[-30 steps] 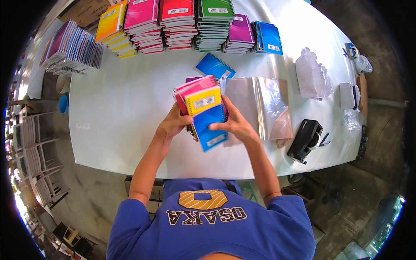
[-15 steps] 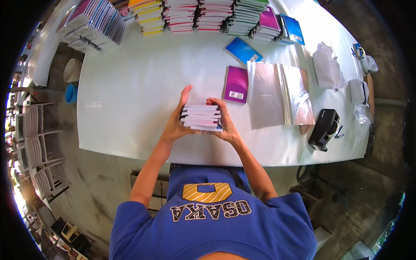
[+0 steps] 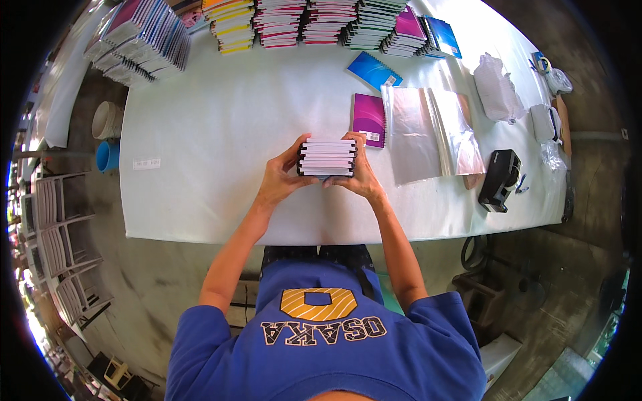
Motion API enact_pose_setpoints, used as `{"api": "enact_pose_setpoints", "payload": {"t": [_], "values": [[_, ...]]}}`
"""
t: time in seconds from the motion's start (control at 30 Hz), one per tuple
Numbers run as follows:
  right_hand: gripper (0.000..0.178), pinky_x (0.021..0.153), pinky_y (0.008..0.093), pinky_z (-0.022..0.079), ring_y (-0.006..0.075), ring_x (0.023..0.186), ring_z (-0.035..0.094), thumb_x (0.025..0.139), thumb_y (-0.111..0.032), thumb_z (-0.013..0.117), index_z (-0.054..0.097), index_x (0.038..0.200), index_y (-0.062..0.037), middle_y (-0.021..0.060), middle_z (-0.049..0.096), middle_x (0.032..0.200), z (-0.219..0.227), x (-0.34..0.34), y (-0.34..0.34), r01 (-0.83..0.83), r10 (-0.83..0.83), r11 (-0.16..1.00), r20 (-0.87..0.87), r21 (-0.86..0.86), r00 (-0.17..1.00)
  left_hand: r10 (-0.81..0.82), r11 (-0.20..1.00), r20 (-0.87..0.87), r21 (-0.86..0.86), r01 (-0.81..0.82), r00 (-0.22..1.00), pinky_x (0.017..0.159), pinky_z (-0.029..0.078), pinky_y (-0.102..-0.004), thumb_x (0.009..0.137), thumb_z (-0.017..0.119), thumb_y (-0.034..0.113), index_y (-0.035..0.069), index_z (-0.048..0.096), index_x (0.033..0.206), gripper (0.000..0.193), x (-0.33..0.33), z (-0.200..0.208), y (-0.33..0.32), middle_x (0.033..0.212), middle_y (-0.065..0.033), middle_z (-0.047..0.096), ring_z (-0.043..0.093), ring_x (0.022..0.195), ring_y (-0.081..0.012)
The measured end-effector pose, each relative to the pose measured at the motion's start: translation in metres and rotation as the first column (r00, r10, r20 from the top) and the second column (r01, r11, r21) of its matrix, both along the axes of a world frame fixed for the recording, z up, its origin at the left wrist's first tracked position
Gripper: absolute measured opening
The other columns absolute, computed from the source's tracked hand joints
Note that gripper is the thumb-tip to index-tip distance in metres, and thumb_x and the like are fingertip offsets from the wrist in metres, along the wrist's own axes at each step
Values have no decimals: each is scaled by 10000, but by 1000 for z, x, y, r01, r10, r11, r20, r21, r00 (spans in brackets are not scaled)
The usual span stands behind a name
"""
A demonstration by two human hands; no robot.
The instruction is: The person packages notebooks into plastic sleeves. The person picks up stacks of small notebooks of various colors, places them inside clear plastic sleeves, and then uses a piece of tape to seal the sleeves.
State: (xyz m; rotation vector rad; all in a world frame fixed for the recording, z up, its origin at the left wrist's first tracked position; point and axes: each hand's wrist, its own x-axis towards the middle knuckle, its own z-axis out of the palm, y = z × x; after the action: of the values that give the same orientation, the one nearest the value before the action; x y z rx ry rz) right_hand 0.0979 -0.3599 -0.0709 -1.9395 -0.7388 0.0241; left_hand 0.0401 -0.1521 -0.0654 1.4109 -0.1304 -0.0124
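Head view — notebook stack (image 3: pixel 327 158) between both hands

Bright, even daylight over the scene. White table (image 3: pixel 221 134) reads near blown-out, strongest toward upper right of the frame. Soft glare on the clear plastic sleeves (image 3: pixel 428 134) right of centre. Shadows faint and short; a darker band under the table's near edge, floor at lower right dim. Hot overexposed patch at far left rim. Strong fisheye bend: table edges bow, black vignette fills all corners. Centre sharp; detail smears and softens toward the rim.
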Motion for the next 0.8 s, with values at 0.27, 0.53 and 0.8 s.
{"api": "enact_pose_setpoints", "payload": {"t": [0.27,0.53,0.8], "values": [[1047,971,400,394,270,1107,486,501,-250,949,316,1319,-92,115,454,1216,12,-5,-6,-59,75,996,-269,67,960,29,992,-100,124,-16,995,1066,406,-334,728,736,-86,119,349,1472,864,-14,4,0,1388,-68,505,504,1242,-178],[603,1080,373,291,241,1248,413,892,-196,581,299,1407,-60,121,426,1362,45,-23,0,84,111,926,-476,368,872,4,999,-189,35,3,982,1109,354,-334,750,651,-164,133,254,1506,904,-15,19,-7,1482,-87,388,419,1329,-199],[700,1069,382,310,245,1262,388,855,-259,638,277,1431,-91,127,366,1414,42,-19,-3,106,202,854,-514,509,833,20,1000,-253,-2,-21,967,1071,384,-318,779,560,-211,156,176,1529,920,-14,14,-9,1472,-82,389,459,1300,-213]]}}
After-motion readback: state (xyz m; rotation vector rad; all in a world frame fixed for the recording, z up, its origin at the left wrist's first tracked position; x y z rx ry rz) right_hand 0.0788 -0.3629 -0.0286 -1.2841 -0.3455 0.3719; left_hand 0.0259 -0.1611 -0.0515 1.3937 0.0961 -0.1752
